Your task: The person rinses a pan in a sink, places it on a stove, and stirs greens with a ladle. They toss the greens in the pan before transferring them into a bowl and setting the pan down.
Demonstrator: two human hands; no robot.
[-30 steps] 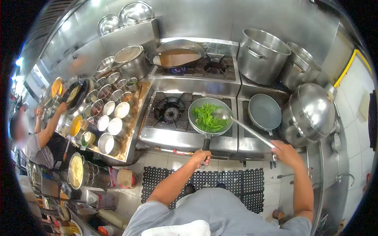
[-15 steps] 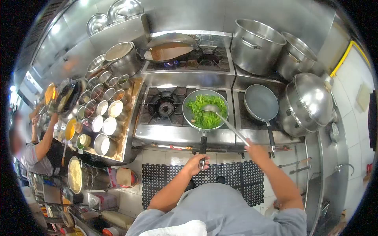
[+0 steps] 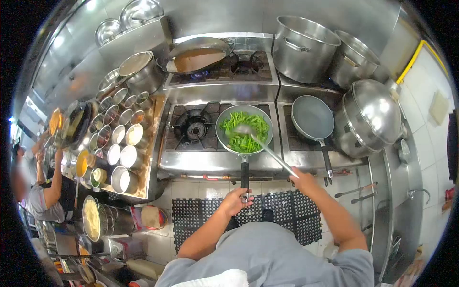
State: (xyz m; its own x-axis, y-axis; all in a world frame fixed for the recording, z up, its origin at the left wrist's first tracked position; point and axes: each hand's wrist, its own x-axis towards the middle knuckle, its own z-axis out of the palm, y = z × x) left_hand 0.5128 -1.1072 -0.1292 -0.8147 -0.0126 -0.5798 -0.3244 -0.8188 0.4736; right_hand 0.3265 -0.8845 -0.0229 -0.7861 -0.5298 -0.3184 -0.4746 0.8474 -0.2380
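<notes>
A frying pan [image 3: 221,139] full of chopped green vegetables [image 3: 253,122] sits on the front burner in the middle. My left hand [image 3: 235,201] is closed around the end of its black handle. In my right hand [image 3: 304,183] is the long metal handle of a ladle [image 3: 272,152]. The ladle's bowl rests among the greens, left of the pan's centre, and looks slightly blurred. Part of the vegetables is hidden under it.
An unused burner [image 3: 195,130] lies to the left, and a second frying pan [image 3: 312,117] stands on the right. Behind are a wok of brown liquid [image 3: 200,61] and tall pots [image 3: 306,55]. Seasoning containers [image 3: 124,181] crowd the left counter, with another person [image 3: 45,196] beyond.
The ladle's bowl has shifted left and toward me within the pan, pushing the greens about. My right hand has moved slightly left. The whole view has also shifted a little.
</notes>
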